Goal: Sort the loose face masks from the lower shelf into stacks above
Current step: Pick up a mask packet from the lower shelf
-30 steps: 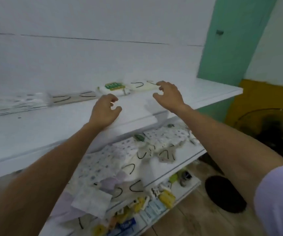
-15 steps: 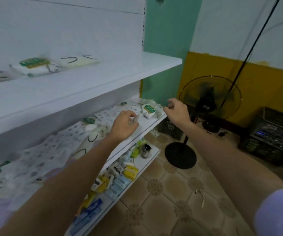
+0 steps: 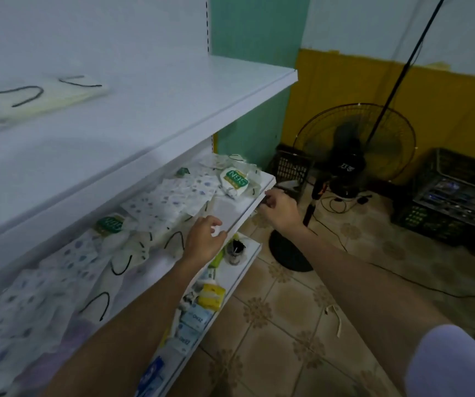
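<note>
Lower shelf (image 3: 226, 209): loose face masks (image 3: 173, 196), dotted and plain white with black ear loops, heaped along its length. A green-labelled mask pack (image 3: 234, 179) lies on the heap at the right end.

Left hand (image 3: 205, 243): on the shelf's front lip, fingers (image 3: 216, 223) relaxed and slightly spread, holding nothing. The nearest masks lie just behind them.

Right hand (image 3: 282, 209): at the shelf's right corner, fingers (image 3: 267, 197) curled against the edge; whether they grip cannot be told. The pack sits near, not touched.

Upper shelf (image 3: 173, 110): one stack of pale masks (image 3: 53, 94) at far left.

Pedestal fan (image 3: 353, 144) stands beyond, on the floor.
</note>
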### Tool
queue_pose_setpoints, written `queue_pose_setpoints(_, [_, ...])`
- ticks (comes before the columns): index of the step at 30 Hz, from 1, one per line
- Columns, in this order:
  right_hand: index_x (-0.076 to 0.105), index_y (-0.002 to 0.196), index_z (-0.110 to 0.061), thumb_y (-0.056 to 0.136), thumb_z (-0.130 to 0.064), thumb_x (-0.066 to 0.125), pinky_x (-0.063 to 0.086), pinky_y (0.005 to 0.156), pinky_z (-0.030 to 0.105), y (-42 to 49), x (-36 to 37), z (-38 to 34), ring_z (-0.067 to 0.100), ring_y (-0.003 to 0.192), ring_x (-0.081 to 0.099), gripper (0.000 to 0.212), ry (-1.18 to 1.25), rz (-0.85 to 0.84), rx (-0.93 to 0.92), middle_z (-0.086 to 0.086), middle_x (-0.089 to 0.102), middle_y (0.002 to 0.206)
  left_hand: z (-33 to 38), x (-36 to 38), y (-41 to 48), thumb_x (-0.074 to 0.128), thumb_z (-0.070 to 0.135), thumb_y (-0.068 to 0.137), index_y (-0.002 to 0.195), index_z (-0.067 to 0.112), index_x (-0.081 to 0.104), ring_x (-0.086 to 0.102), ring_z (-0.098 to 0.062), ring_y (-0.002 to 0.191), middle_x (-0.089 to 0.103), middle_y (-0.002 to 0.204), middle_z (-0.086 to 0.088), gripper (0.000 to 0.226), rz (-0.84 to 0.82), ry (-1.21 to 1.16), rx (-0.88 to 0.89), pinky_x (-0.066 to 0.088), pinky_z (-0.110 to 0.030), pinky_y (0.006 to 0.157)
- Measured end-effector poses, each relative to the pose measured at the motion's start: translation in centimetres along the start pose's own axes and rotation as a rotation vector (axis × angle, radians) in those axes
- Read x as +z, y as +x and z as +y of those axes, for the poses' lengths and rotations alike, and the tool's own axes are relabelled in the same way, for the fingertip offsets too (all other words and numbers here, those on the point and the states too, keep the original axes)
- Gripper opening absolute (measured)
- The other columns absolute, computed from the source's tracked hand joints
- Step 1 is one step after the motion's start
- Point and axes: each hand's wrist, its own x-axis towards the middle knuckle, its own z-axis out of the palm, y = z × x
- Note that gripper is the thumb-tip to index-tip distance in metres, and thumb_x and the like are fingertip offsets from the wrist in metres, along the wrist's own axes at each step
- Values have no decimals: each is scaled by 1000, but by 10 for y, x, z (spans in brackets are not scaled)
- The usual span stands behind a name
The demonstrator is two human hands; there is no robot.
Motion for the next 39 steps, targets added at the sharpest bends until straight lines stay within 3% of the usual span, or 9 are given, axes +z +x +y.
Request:
queue_pose_setpoints(10, [53, 128, -5, 94, -24, 53, 47, 86, 36, 69, 22, 50, 31, 108, 57, 39, 86, -33, 140, 17, 62, 115, -16, 49, 83, 58, 18, 90, 117, 7, 57, 55, -23, 109, 55, 123, -11, 29, -127, 26, -82, 43, -28, 81])
queue_pose_setpoints(16, [47, 133, -6, 93, -19, 55, 43, 98, 39, 136, 21, 90, 31, 116, 52, 43, 213, -79, 265, 16, 56, 124, 0, 88, 138, 58, 15, 89, 119, 8, 56, 56, -23, 107, 56, 124, -9, 31, -141, 8, -152, 39, -23, 81])
queue_pose_setpoints(24, [49, 129, -4, 95, -13, 51, 44, 85, 35, 242, 38, 151, 34, 107, 55, 36, 291, -238, 321, 22, 57, 116, 8, 128, 226, 54, 10, 91, 122, 4, 52, 53, -23, 105, 53, 115, -6, 31, -19, -53, -374, 40, -26, 83])
queue_pose_setpoints(27, [50, 130, -9, 95, -12, 51, 44, 73, 29, 266, 53, 164, 25, 89, 58, 35, 337, -291, 275, 16, 58, 106, 0, 143, 246, 51, 4, 92, 94, 12, 55, 50, -10, 84, 50, 93, 5, 9, 30, -62, -408, 39, -23, 76])
queue_pose_setpoints(30, [52, 128, -14, 94, -12, 53, 41, 59, 18, 276, 73, 165, 14, 73, 51, 34, 373, -373, 283, 9, 55, 103, -13, 153, 261, 50, -4, 89, 65, 17, 46, 49, -13, 69, 48, 70, 4, 33, 79, -17, -441, 39, -27, 66])
queue_pose_setpoints(32, [50, 130, -13, 94, -12, 53, 42, 61, 14, 284, 86, 165, 15, 83, 51, 37, 409, -402, 282, 14, 55, 114, -16, 159, 272, 52, -5, 86, 84, 1, 59, 58, -31, 88, 60, 87, -18, 9, 71, -51, -466, 42, -35, 73])
queue_pose_setpoints(34, [46, 135, -12, 95, -13, 51, 45, 69, 12, 297, 92, 156, 16, 93, 49, 41, 452, -436, 284, 13, 52, 120, -9, 162, 280, 54, -1, 88, 123, -2, 49, 51, -35, 115, 53, 123, -21, 35, 66, -80, -534, 41, -37, 90])
queue_pose_setpoints(35, [43, 138, -13, 95, -14, 50, 48, 78, 19, 302, 95, 151, 16, 96, 48, 43, 491, -464, 307, 12, 50, 120, -3, 163, 284, 54, 2, 89, 132, 2, 41, 46, -34, 122, 48, 132, -19, 46, 61, -90, -573, 39, -37, 95])
queue_pose_setpoints(39, [39, 141, -14, 94, -13, 50, 44, 100, 43, 322, 101, 140, 26, 113, 51, 48, 518, -497, 307, 7, 48, 121, 6, 177, 295, 52, 8, 91, 142, 12, 28, 44, -29, 126, 44, 138, -13, 57, 89, -252, -697, 37, -33, 98])
